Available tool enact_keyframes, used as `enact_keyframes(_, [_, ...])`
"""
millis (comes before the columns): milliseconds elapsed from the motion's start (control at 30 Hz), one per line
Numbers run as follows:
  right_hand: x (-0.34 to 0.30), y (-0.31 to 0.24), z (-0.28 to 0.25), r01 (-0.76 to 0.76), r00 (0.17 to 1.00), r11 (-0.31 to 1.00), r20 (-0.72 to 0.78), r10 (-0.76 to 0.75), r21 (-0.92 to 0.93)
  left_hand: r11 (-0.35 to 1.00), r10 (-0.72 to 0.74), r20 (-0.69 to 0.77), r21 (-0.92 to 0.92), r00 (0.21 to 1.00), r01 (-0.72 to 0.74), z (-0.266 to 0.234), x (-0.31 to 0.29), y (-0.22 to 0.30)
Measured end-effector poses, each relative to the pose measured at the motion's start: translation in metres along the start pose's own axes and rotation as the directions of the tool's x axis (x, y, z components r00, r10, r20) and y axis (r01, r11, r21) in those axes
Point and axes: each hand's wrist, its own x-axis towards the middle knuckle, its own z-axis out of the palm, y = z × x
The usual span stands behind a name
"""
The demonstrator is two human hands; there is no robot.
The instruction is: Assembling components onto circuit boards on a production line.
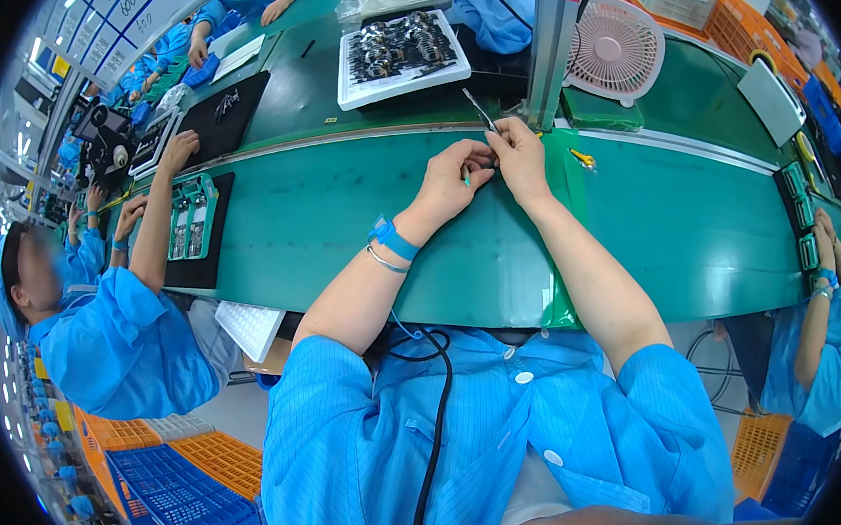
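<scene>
1. The tweezers [479,110] are in the right hand [520,155], fingers closed on them, tips pointing up and away, over the green belt [339,219].
2. The left hand [452,177] touches the right one; its fingers pinch a tiny part, too small to tell.
3. A white tray [401,49] and a fan [614,50] stand behind.

Both hands [487,165] pinching tweezers [479,110] over green conveyor belt [339,219]
</scene>
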Motion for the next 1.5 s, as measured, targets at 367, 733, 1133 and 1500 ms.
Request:
enact_keyframes(367, [0.002, 0.007, 0.004, 0.060, 0.998, 0.994, -0.039, -0.057, 0.089, 1.000, -0.006, 0.034, -0.028, 0.999, 0.006, 0.001, 0.000, 0.002])
enact_keyframes(733, [0.003, 0.006, 0.004, -0.005, 1.000, 0.994, 0.013, 0.004, 0.108, 0.996, 0.069, 0.012, 0.057, 0.998, -0.070, 0.001, -0.001, 0.009])
enact_keyframes(1133, [0.001, 0.005, 0.004, 0.126, 0.992, 0.992, 0.011, -0.126, -0.014, 0.986, 0.089, 0.031, 0.138, 0.996, -0.092, 0.001, 0.002, 0.006])
enact_keyframes(1500, [0.003, 0.015, 0.014, 0.236, 0.972, 0.968, 0.022, -0.235, -0.081, 0.993, -0.003, -0.029, 0.122, 1.000, 0.007, -0.006, -0.002, 0.013])
